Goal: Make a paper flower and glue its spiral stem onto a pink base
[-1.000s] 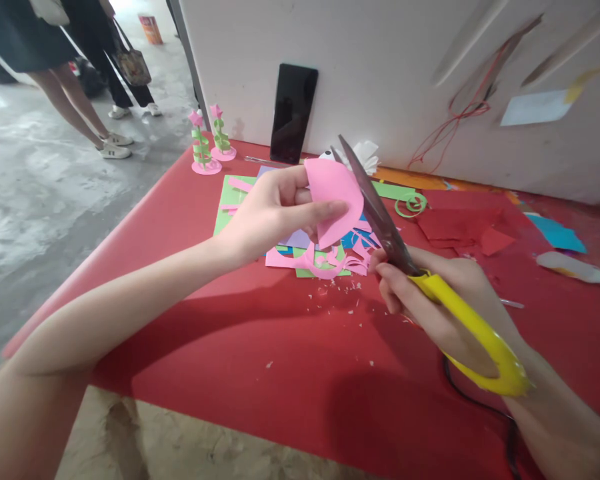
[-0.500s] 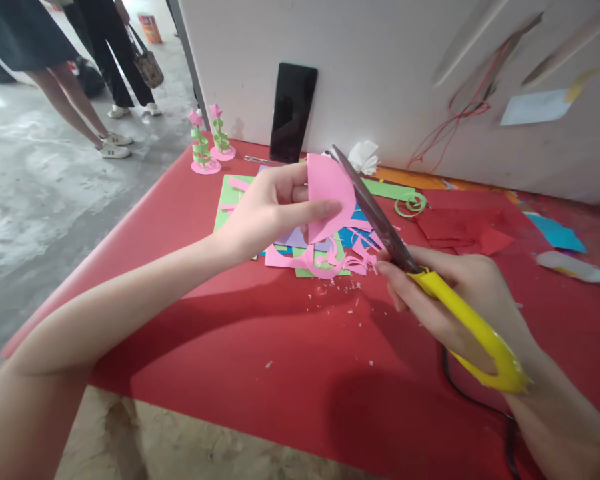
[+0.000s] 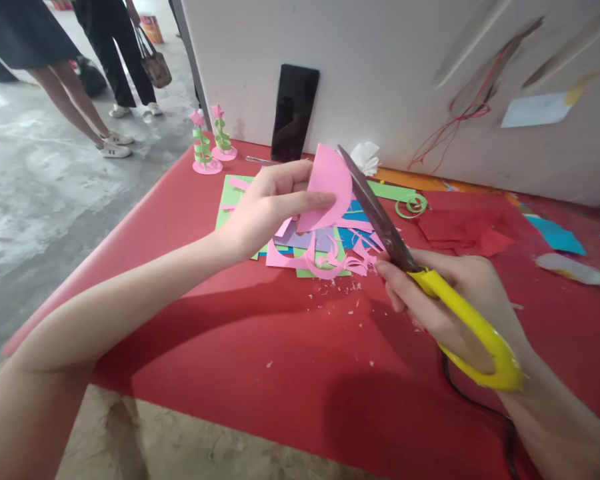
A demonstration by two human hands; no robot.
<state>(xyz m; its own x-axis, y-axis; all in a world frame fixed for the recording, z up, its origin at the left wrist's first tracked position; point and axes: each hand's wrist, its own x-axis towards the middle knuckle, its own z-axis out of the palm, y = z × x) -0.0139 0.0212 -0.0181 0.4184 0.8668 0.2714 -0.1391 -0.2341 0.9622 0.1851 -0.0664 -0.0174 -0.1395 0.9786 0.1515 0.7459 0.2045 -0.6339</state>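
Now a half-round piece of pink paper (image 3: 327, 177) hangs in the air above the far middle of a table with a red surface (image 3: 260, 387), turned a little clockwise from its angle a second ago: its straight side leans, top corner tipped toward the right and lower corner swung left. The left hand (image 3: 260, 213) does the turning, pinching the paper with its thumb flat on the near face and its fingers behind. The right hand (image 3: 480, 293) is wrapped around yellow-handled scissors (image 3: 427, 281), holding them at much the same slant as before, points up and away. Their blades, parted a second ago, now look drawn together alongside the paper's curved edge; whether they touch it cannot be told. The turn seems to bring a fresh stretch of curve to the blades, so the work looks like trimming the edge round bit by bit. Beneath the paper, unmoved, lie pink scraps (image 3: 285, 261) over green, purple and blue sheets, with tiny clippings toward the near edge. Two paper flowers (image 3: 203, 159) stand at the far left corner, and a dark phone (image 3: 294, 113) leans on a white panel (image 3: 380, 67) along the far edge.
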